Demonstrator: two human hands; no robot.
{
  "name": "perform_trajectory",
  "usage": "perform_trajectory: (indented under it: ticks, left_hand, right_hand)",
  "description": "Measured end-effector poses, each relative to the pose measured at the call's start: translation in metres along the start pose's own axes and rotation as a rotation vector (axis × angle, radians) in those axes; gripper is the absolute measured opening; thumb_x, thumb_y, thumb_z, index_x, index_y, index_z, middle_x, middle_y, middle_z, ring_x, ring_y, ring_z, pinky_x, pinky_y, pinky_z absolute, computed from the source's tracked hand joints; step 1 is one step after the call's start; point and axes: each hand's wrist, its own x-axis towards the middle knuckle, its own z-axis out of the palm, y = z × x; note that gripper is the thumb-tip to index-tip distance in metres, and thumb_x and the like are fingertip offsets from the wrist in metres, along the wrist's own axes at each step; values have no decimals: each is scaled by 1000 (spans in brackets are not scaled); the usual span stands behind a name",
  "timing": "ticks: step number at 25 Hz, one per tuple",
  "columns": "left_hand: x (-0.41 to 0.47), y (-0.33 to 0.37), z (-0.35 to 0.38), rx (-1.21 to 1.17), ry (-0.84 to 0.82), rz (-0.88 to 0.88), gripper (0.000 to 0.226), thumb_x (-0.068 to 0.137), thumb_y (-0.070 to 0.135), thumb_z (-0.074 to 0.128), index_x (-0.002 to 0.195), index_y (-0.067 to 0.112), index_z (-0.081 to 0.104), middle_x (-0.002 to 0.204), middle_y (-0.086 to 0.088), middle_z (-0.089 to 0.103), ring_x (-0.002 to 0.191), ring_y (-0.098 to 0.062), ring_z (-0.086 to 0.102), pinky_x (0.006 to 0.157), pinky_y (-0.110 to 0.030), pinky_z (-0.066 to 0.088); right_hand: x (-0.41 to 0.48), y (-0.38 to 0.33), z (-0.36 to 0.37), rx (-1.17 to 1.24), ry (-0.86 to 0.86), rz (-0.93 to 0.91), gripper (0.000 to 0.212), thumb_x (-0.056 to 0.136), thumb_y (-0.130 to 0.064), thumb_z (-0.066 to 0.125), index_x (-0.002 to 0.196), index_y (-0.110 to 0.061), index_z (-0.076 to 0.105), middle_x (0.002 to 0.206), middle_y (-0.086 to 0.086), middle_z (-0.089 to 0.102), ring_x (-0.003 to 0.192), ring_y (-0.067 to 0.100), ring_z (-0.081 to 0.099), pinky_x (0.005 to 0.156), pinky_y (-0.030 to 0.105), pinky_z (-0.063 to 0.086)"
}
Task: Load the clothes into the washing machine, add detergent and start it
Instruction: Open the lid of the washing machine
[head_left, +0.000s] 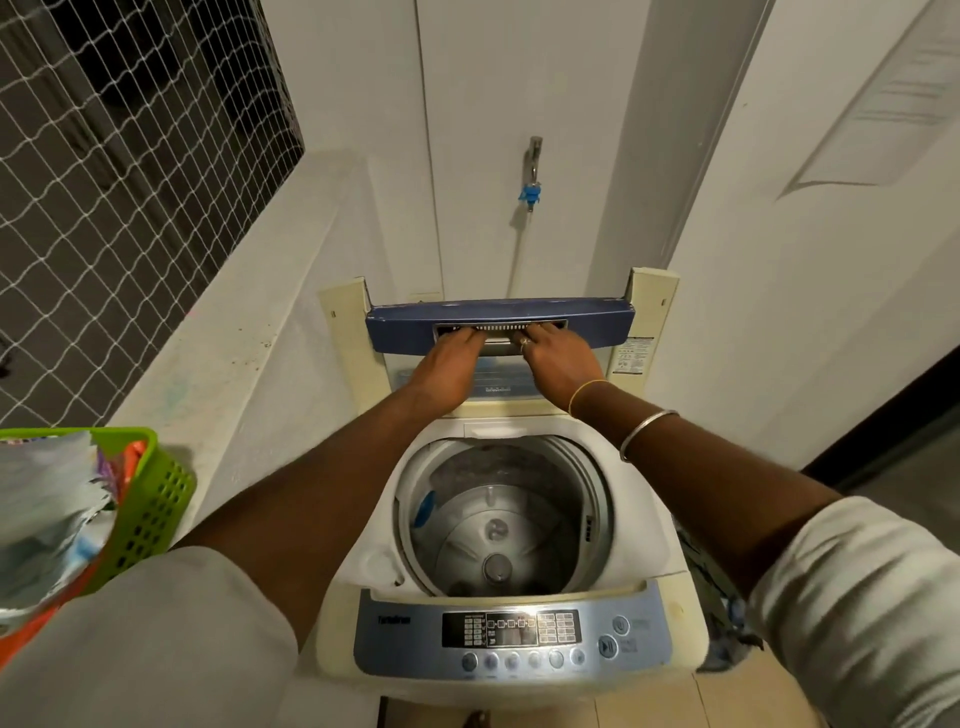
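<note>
- Hands reach forward together to the raised lid (498, 325) of the top-loading washing machine (498, 519); the lid stands folded upright at the back of the machine.
- The left hand (449, 369) has its fingers hooked into the slotted handle recess on the lid's blue edge, curled closed on that edge.
- The right hand (558, 358) grips the same recess just beside the left, fingers curled over the lid's edge, a ring visible on one finger; a thin gold bangle and a silver bangle sit on that wrist and forearm.
- The drum (498, 525) is open below the forearms; I see bare metal and the pulsator at the bottom, with a small blue piece on the left wall.
- The control panel (511, 636) runs along the near edge of the machine, with a display and a row of round buttons.
- A green basket (156, 499) sits on the ledge to the left of the machine, holding clothes (47, 514), pale and orange fabric piled above its rim.
- A tap (532, 171) with a blue fitting is fixed to the wall behind the machine, a hose hanging down from it.
</note>
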Motion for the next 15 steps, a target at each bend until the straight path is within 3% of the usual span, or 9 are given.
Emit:
perform_trajectory:
  ticks: [3,6,11,15]
  left_hand:
    - [-8,10,-11,-43,-38,-31,64,92,5,63,147,22,36,149,-5,43,134,-27,45,110,-43,42]
    - [-22,16,-21,-112,-30,-55,57,93,6,60,145,19,41,146,-6,48,129,-27,50,106,-39,44]
    - [-54,15,-29,-233,36,-77,46,96,10,58,140,19,46,137,-6,56,120,-26,58,98,-35,47]
    - [-90,20,-14,-190,39,-127,55,98,18,55,149,18,36,153,-6,41,138,-27,41,113,-39,36]
  right_hand:
    - [-11,-1,-6,63,-38,6,65,84,-11,74,142,-16,47,138,10,54,124,31,53,99,41,49]
    - [-28,1,-13,141,-52,19,70,85,-9,73,146,-18,41,140,10,52,124,31,52,98,41,50]
    - [-59,7,-22,209,-2,40,57,90,-18,67,142,-14,44,137,11,54,121,31,53,99,40,49]
    - [-93,-2,-12,260,-16,85,59,96,-33,58,148,-14,37,149,10,45,134,30,43,111,42,38]
